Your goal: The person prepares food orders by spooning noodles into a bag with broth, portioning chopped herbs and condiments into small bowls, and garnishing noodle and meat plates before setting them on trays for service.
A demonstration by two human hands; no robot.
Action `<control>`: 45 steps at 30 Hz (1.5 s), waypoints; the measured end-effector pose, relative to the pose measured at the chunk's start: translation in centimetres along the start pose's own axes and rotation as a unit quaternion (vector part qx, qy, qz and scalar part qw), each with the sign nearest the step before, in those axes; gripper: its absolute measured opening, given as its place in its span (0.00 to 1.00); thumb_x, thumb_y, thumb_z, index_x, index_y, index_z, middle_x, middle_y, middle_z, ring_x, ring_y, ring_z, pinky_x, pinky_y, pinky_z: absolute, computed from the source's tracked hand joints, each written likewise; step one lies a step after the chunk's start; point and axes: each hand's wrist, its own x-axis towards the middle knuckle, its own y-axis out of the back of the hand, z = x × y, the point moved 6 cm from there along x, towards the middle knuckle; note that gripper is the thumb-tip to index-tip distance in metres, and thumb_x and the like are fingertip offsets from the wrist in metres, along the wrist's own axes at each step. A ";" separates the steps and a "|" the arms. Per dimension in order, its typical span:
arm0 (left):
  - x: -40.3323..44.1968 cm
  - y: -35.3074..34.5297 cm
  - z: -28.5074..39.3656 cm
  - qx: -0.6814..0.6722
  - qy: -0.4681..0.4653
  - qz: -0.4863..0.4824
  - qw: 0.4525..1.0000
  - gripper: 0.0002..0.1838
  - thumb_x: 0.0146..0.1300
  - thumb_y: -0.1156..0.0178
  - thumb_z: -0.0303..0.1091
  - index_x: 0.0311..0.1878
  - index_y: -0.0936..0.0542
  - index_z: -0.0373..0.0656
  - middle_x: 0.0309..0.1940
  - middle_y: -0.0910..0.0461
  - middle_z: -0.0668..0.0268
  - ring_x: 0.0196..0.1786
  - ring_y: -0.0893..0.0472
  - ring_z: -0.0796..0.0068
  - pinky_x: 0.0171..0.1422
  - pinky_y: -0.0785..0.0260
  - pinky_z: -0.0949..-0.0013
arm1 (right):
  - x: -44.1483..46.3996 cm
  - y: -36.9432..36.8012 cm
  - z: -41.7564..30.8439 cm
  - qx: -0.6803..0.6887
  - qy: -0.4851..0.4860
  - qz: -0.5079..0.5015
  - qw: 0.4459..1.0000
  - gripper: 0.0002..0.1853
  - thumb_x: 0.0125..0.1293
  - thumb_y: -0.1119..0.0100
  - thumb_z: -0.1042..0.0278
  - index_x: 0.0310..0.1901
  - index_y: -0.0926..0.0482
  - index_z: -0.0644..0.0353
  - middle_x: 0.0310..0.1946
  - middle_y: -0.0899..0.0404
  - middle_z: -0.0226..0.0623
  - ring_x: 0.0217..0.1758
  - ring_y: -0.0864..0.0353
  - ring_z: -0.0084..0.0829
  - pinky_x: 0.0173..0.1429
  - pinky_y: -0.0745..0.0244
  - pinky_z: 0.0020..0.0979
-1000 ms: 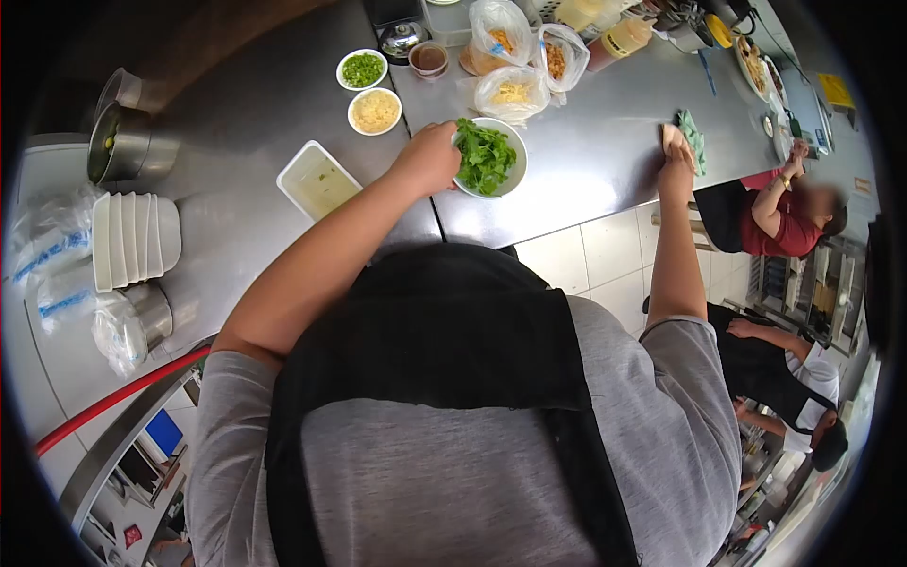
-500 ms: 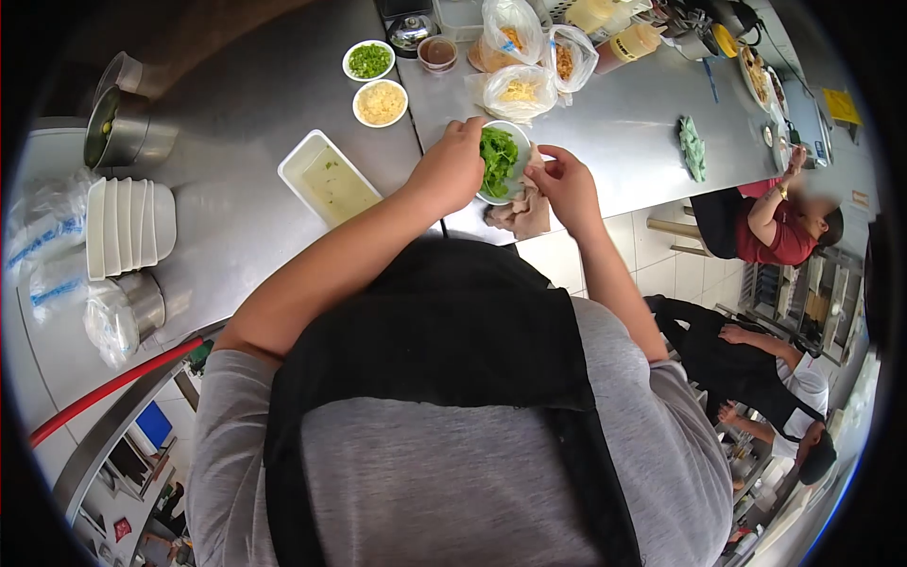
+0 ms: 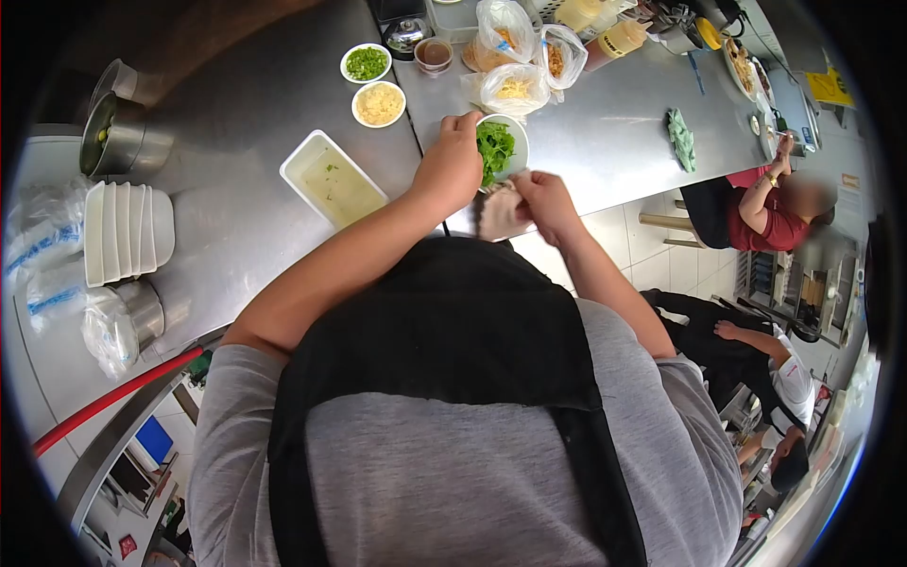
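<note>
A white bowl (image 3: 520, 151) with green leaves (image 3: 494, 149) stands near the counter's front edge. My left hand (image 3: 455, 161) grips the bowl's left rim, its fingers closed there. In my right hand (image 3: 546, 200) is a beige cloth (image 3: 503, 210), blurred by motion, hanging at the bowl's lower right side over the edge. To the left lies a white rectangular tray (image 3: 333, 180) with pale liquid and bits of green. Behind it are a small bowl of chopped greens (image 3: 367, 63) and a small bowl of minced pale food (image 3: 379, 104).
Plastic bags of food (image 3: 511, 88), a sauce cup (image 3: 434, 55) and squeeze bottles (image 3: 616, 43) stand at the back. A green cloth (image 3: 680, 140) lies to the right. Stacked white containers (image 3: 129, 232) and a metal pot (image 3: 113, 135) are at left. Two people are at the right.
My right hand has come from the right of the counter to the bowl with the beige cloth, then lowered slightly. The bowl has shifted slightly right, and my left hand stays at its rim.
</note>
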 end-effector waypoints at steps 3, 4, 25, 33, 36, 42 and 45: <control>-0.1 -0.3 0.3 -0.017 -0.012 0.014 1.000 0.29 0.57 0.51 0.21 0.65 0.39 0.37 0.59 0.34 0.47 0.54 0.26 0.47 0.58 0.31 0.55 | -1.1 -2.4 2.1 0.201 -0.128 -0.005 0.971 0.14 0.71 0.51 0.66 0.44 0.27 0.73 0.26 0.22 0.35 0.17 0.26 0.23 0.22 0.26 0.21; -0.2 -0.3 0.3 -0.028 -0.010 0.017 0.999 0.29 0.58 0.52 0.21 0.65 0.39 0.37 0.59 0.35 0.46 0.54 0.26 0.45 0.59 0.32 0.55 | -1.2 -2.4 2.1 0.227 -0.126 -0.032 0.965 0.15 0.72 0.51 0.66 0.48 0.29 0.73 0.31 0.21 0.36 0.22 0.23 0.24 0.26 0.23 0.20; -5.5 17.7 -5.6 0.297 -0.053 -0.036 0.953 0.40 0.47 0.53 0.12 0.66 0.31 0.57 0.67 0.35 0.65 0.65 0.32 0.58 0.66 0.34 0.59 | -4.4 1.3 -8.8 -0.419 0.411 0.154 0.795 0.20 0.58 0.37 0.74 0.54 0.24 0.60 0.48 0.27 0.47 0.50 0.25 0.45 0.55 0.28 0.38; -9.6 16.5 -6.1 0.294 0.028 -0.096 0.950 0.43 0.45 0.37 0.21 0.68 0.34 0.61 0.68 0.39 0.63 0.66 0.32 0.58 0.66 0.34 0.58 | 0.0 1.3 -4.3 -0.249 0.270 0.063 0.928 0.24 0.64 0.40 0.70 0.62 0.32 0.61 0.38 0.27 0.38 0.32 0.23 0.24 0.37 0.26 0.25; -11.4 15.9 -7.6 0.229 0.069 -0.031 0.970 0.42 0.44 0.34 0.24 0.66 0.34 0.54 0.65 0.37 0.59 0.64 0.31 0.56 0.65 0.33 0.58 | 0.7 1.7 -4.1 -0.239 0.336 0.089 0.907 0.23 0.66 0.41 0.72 0.62 0.33 0.61 0.38 0.28 0.35 0.34 0.25 0.21 0.36 0.27 0.22; -17.9 11.0 -10.0 -0.006 0.103 0.185 0.977 0.41 0.43 0.32 0.29 0.64 0.38 0.39 0.56 0.33 0.50 0.57 0.27 0.48 0.62 0.33 0.58 | 0.2 2.5 -6.4 -0.262 0.503 0.117 0.815 0.23 0.66 0.45 0.73 0.63 0.33 0.60 0.42 0.35 0.36 0.34 0.33 0.24 0.39 0.33 0.25; -22.9 8.1 -9.4 -0.025 0.171 0.314 0.934 0.42 0.43 0.32 0.30 0.64 0.40 0.40 0.54 0.33 0.50 0.53 0.26 0.46 0.57 0.30 0.56 | -4.0 -1.5 -9.5 -0.302 0.537 0.047 0.786 0.22 0.65 0.45 0.74 0.62 0.32 0.62 0.39 0.38 0.36 0.33 0.37 0.25 0.37 0.37 0.27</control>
